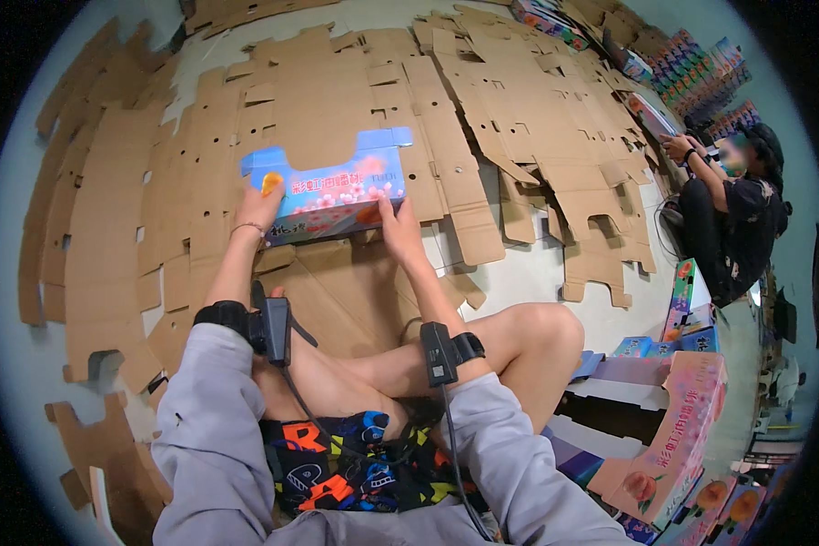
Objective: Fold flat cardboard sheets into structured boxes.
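A blue and pink printed cardboard fruit box (332,196) is held out in front of my crossed legs, its cut-out edge facing away from me. My left hand (259,211) grips its left end, with the fingers partly hidden behind the panel. At the lower right corner my right hand (402,235) is closed on the box, thumb on the printed face. Beneath it, bare brown cardboard (337,282) lies between my forearms. Black devices are strapped to both of my forearms, with cables running down from them.
Flattened brown cardboard sheets (328,100) cover much of the floor ahead and to the left. Beside my right knee stand several printed boxes, among them a pink one (673,446). Another person (728,200) sits at the right, holding a panel. Printed boxes (696,77) are stacked behind.
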`<state>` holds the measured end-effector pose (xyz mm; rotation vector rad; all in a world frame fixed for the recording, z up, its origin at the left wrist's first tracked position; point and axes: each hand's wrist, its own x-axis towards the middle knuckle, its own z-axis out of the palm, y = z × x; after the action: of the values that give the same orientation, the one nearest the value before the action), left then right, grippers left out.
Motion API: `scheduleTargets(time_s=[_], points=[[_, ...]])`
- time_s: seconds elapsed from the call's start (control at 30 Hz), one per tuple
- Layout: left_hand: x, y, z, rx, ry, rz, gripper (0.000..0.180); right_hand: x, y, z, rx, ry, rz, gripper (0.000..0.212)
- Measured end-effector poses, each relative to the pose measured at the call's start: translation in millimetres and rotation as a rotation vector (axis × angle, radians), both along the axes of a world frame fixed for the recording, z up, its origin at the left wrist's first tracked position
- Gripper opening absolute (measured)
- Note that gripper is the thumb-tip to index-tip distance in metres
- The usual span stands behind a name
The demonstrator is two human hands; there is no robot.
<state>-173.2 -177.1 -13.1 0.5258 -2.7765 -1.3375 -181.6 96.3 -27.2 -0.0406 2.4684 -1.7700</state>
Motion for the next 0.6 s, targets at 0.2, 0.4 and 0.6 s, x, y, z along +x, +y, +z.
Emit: scheduleTargets(time_s=[0.2, 0.4, 0.6], points=[[0.2, 11.1, -7.8, -0.132, 0.041, 0.250, 0.056, -2.5, -0.8, -10.2, 0.032, 0.023, -0.018, 0.058], [0.8, 5.5, -10.6, -0.103, -0.024, 0.205, 0.077, -0.7, -3.0, -7.7, -0.001, 0.021, -0.017, 0.060], [-5.0, 8.0, -22.5, -0.113, -0.016, 0.276, 0.084, -0.5, -0.5, -6.9, -0.009, 0.054, -0.028, 0.062]])
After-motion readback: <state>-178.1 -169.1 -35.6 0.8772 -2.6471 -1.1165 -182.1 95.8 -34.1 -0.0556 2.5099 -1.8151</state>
